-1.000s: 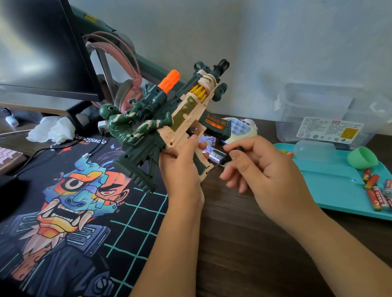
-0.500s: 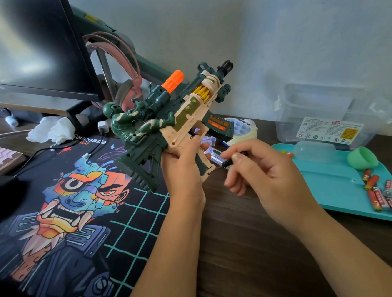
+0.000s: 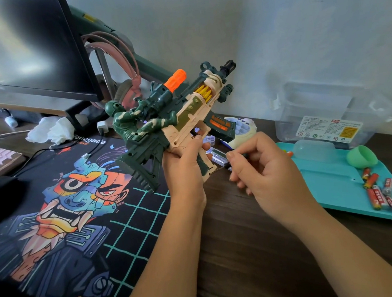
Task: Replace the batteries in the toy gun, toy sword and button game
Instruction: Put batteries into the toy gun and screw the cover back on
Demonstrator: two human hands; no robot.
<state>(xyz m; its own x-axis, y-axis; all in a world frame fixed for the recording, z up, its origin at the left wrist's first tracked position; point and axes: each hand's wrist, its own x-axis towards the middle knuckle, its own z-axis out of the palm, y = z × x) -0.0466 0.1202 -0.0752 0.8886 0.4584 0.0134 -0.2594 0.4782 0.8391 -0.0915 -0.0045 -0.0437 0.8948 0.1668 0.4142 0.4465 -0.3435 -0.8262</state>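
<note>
The toy gun (image 3: 187, 116), green and beige with an orange scope tip and a soldier figure on top, is held up over the desk, muzzle pointing up and right. My left hand (image 3: 187, 170) grips it by the pistol grip. My right hand (image 3: 263, 168) pinches a small screwdriver (image 3: 221, 169), whose tip touches the bottom of the grip. The pale button game (image 3: 245, 126) lies behind the gun on the desk. Several red and silver batteries (image 3: 379, 194) lie on the teal tray (image 3: 331, 188). A clear blue-tinted piece (image 3: 214, 155) shows behind the grip, mostly hidden.
A green egg-shaped cup (image 3: 361, 157) sits on the tray. A clear plastic box (image 3: 329, 113) stands against the wall. A printed desk mat (image 3: 60, 207), a monitor (image 3: 22, 47), pink headphones (image 3: 121, 67) and crumpled tissue (image 3: 51, 131) fill the left.
My right hand has moved in toward the gun and brought the screwdriver tip to the bottom of the grip. The gun has shifted slightly right and up in my left hand.
</note>
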